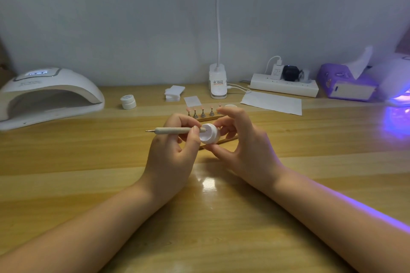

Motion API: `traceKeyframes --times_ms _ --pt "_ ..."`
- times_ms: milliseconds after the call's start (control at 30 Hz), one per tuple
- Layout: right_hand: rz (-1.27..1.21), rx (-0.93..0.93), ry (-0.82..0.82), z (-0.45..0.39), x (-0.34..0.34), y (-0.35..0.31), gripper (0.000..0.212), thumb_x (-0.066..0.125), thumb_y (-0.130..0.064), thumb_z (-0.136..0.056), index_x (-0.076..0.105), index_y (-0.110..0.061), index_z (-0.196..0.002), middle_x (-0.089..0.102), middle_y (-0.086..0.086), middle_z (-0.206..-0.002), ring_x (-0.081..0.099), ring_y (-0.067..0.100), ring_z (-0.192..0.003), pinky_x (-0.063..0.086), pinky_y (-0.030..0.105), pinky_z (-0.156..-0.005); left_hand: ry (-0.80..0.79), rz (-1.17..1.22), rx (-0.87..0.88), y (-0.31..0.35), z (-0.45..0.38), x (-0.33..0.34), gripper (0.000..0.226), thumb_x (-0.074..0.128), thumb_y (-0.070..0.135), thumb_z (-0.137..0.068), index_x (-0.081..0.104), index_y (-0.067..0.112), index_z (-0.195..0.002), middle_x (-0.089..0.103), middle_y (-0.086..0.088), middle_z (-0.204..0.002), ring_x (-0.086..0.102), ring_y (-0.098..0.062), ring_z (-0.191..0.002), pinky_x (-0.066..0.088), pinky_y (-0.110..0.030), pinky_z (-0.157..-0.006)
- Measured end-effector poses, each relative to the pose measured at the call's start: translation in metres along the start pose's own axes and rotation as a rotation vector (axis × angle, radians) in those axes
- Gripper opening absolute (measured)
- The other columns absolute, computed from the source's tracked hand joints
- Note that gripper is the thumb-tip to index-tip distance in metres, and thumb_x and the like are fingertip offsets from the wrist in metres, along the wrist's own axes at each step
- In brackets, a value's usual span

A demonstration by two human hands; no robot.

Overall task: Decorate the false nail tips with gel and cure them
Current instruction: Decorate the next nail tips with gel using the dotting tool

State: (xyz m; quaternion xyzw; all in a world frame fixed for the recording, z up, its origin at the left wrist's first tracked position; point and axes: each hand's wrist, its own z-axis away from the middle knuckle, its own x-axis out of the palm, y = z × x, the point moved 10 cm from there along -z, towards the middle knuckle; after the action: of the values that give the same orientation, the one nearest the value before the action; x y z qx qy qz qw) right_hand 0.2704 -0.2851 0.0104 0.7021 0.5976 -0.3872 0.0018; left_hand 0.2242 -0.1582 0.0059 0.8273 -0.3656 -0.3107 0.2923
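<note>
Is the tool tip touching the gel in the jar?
Cannot tell. The head view shows the tool reaching into the open jar, but its tip is too small to resolve.

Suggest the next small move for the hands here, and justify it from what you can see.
Probably lift the tool out of the jar and carry it to the nail tips. Its end sits in the open jar, which the right hand tilts toward the left hand; the tips wait just behind.

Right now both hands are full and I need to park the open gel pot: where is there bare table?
Bare wood lies between the big curing lamp and the left hand, and nearer, around the forearms. It is crowded behind the hands: nail tip stand, closed jar, wipes, paper sheet.
</note>
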Motion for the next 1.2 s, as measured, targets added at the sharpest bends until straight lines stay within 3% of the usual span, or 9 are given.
traceKeyframes --times_ms 200,333,533,800,967,1067,1200 --pt "0.006 -0.003 0.007 0.000 -0.001 0.000 0.065 0.083 -0.013 -0.073 0.047 -0.002 -0.126 0.067 0.009 -0.100 0.065 0.020 -0.084 0.057 0.038 -0.071 0.065 0.043 0.008 0.003 0.000 -0.008 0.007 0.051 0.022 -0.090 0.056 0.026 -0.087 0.060 0.010 -0.075 0.058 -0.008 -0.072 0.045 -0.015 -0.062" --pt "-0.006 0.045 0.032 0.000 -0.003 0.006 0.065 0.083 -0.014 -0.073 0.047 -0.002 -0.126 0.068 0.008 -0.098 0.065 0.020 -0.081 0.056 0.037 -0.071 0.089 0.123 -0.030 -0.001 -0.001 -0.011 0.006 0.051 0.023 -0.090 0.057 0.025 -0.088 0.063 0.014 -0.073 0.060 -0.005 -0.070 0.046 -0.012 -0.061" --pt "0.005 0.062 0.028 0.000 -0.002 0.007 0.066 0.084 -0.018 -0.073 0.048 -0.004 -0.126 0.068 0.007 -0.096 0.065 0.019 -0.078 0.056 0.038 -0.070 0.091 0.172 -0.048 -0.004 -0.001 -0.011 0.007 0.052 0.020 -0.089 0.058 0.023 -0.089 0.063 0.004 -0.079 0.060 -0.009 -0.073 0.049 -0.017 -0.065" --pt "-0.004 0.081 0.025 0.000 -0.002 0.009 0.067 0.084 -0.023 -0.072 0.047 -0.006 -0.125 0.068 0.006 -0.094 0.063 0.016 -0.076 0.055 0.038 -0.069 0.119 0.226 -0.099 -0.007 -0.002 -0.015 0.011 0.054 0.028 -0.091 0.061 0.020 -0.091 0.068 0.006 -0.078 0.066 -0.014 -0.079 0.053 -0.027 -0.075" --pt "-0.009 0.087 0.027 0.000 -0.002 0.010 0.066 0.084 -0.023 -0.072 0.047 -0.006 -0.125 0.068 0.005 -0.094 0.062 0.016 -0.075 0.055 0.038 -0.069 0.227 0.378 -0.272 -0.019 -0.003 -0.022 0.023 0.056 0.041 -0.086 0.063 0.019 -0.082 0.066 0.007 -0.062 0.061 -0.004 -0.061 0.048 -0.015 -0.059" --pt "-0.007 0.085 0.024 0.000 -0.003 0.010 0.067 0.084 -0.024 -0.073 0.047 -0.006 -0.126 0.068 0.006 -0.094 0.063 0.016 -0.076 0.055 0.038 -0.068 0.264 0.418 -0.443 -0.037 0.001 -0.022 0.030 0.057 0.046 -0.088 0.063 0.018 -0.077 0.061 0.007 -0.057 0.054 -0.004 -0.055 0.045 -0.021 -0.054" --pt "-0.008 0.084 0.019 0.000 -0.003 0.009 0.068 0.084 -0.024 -0.073 0.046 -0.006 -0.126 0.067 0.006 -0.095 0.063 0.016 -0.077 0.055 0.038 -0.069 0.299 0.476 -0.569 -0.048 0.004 -0.023 0.030 0.057 0.045 -0.092 0.063 0.018 -0.079 0.059 0.010 -0.055 0.053 -0.004 -0.055 0.041 -0.026 -0.058"
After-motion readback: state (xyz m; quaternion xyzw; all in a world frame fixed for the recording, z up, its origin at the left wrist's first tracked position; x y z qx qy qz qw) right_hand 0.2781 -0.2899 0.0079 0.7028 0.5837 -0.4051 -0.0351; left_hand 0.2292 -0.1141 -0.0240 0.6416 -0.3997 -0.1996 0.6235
